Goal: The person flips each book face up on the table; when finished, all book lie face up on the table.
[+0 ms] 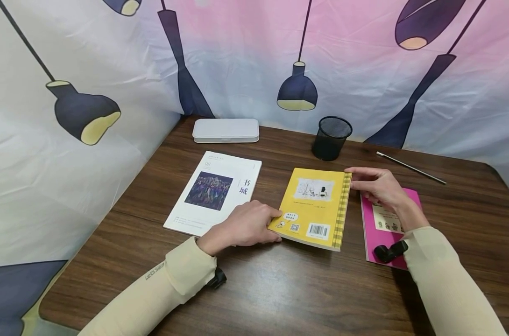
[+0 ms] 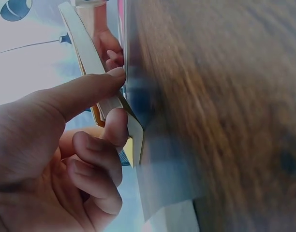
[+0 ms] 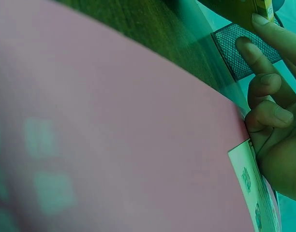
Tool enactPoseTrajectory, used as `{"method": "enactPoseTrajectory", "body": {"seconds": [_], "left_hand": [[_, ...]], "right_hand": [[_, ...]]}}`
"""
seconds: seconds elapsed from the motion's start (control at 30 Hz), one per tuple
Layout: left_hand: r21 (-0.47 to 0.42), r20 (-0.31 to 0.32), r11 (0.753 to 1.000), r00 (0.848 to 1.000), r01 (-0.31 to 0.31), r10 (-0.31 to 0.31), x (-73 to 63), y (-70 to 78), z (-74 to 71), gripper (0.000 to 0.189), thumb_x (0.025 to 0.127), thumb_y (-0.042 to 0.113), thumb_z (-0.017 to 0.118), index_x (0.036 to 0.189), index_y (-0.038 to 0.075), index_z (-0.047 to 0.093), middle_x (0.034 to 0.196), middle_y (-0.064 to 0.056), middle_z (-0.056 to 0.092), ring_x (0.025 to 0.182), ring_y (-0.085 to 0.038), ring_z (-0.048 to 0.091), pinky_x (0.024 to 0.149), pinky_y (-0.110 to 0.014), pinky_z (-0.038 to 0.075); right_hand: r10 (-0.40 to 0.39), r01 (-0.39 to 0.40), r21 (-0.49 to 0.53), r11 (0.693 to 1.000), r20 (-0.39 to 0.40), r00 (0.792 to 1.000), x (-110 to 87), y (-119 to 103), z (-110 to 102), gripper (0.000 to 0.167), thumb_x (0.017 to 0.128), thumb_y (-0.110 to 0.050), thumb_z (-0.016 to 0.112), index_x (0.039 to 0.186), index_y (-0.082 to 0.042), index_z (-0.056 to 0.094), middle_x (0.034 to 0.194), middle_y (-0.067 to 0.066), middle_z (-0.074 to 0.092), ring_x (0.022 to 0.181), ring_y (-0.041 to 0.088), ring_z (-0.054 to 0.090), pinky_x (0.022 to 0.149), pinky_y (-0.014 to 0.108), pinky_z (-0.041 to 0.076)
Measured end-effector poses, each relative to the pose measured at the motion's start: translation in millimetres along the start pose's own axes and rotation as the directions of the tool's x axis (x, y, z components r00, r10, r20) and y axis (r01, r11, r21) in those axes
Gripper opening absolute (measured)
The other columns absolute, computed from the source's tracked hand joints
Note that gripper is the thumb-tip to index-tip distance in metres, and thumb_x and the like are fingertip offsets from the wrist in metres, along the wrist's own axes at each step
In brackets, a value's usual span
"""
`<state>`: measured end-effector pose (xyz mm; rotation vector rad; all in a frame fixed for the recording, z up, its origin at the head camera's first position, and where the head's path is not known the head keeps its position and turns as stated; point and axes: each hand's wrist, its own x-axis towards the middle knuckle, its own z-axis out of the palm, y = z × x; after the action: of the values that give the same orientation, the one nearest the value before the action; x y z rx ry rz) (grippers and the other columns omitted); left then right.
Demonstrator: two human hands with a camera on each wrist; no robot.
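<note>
A yellow book [image 1: 311, 205] with a plaid spine and a barcode lies between my two hands, close over the table. My left hand [image 1: 250, 224] pinches its lower left corner. In the left wrist view, thumb and fingers meet around the pages of the yellow book [image 2: 92, 60]. At the upper right corner by the spine, my right hand [image 1: 380, 189] pinches the book with thumb and fingertips. Beneath the right wrist lies a pink book [image 1: 371, 235], which fills much of the right wrist view. A white magazine [image 1: 180, 212] with a dark picture lies beyond my left hand.
A white case [image 1: 226, 129] sits along the back edge of the brown table [image 1: 263, 289]. Right of it stands a black mesh pen cup [image 1: 332, 138]. A thin silver stick [image 1: 412, 168] lies at the back right. Patterned cloth hangs behind.
</note>
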<state>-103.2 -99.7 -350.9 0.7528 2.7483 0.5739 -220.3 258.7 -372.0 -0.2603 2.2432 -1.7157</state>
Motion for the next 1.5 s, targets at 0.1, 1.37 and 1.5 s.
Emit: {"method": "enactPoseTrajectory", "body": {"seconds": [0.1,1.37,1.5], "left_hand": [[-0.011,-0.030,1.000,1.000,-0.009,0.008,-1.2,-2.0,-0.8,0.053,0.087,0.032,0.088,0.135,0.013,0.074,0.076,0.006,0.068,0.056,-0.006,0.043,0.047,-0.024,0.031],[-0.098,-0.276,0.991,0.959,-0.086,0.056,-11.2,-24.0,-14.2,0.028,0.089,0.031,0.086,0.114,0.018,0.085,0.098,0.004,0.070,0.078,-0.008,0.056,0.065,-0.023,0.044],[-0.102,-0.284,0.991,0.957,-0.085,0.053,-11.4,-24.6,-15.3,0.027,0.090,0.029,0.086,0.114,0.018,0.085,0.102,0.004,0.072,0.083,-0.011,0.061,0.069,-0.025,0.048]], "right_hand": [[0.002,-0.002,0.012,1.000,0.000,1.000,0.4,0.4,0.1,0.028,0.098,-0.015,0.077,0.124,-0.025,0.078,0.091,-0.011,0.078,0.051,0.011,0.046,0.053,0.045,0.019],[-0.048,0.056,0.188,0.981,-0.043,0.998,-0.2,-8.4,0.3,0.027,0.095,-0.002,0.077,0.114,-0.021,0.081,0.088,-0.008,0.074,0.052,0.013,0.040,0.055,0.041,0.016],[-0.066,0.073,0.235,0.969,-0.037,0.997,-0.4,-9.7,1.4,0.028,0.095,0.001,0.076,0.112,-0.019,0.081,0.091,-0.007,0.074,0.051,0.014,0.038,0.056,0.041,0.015]]}}
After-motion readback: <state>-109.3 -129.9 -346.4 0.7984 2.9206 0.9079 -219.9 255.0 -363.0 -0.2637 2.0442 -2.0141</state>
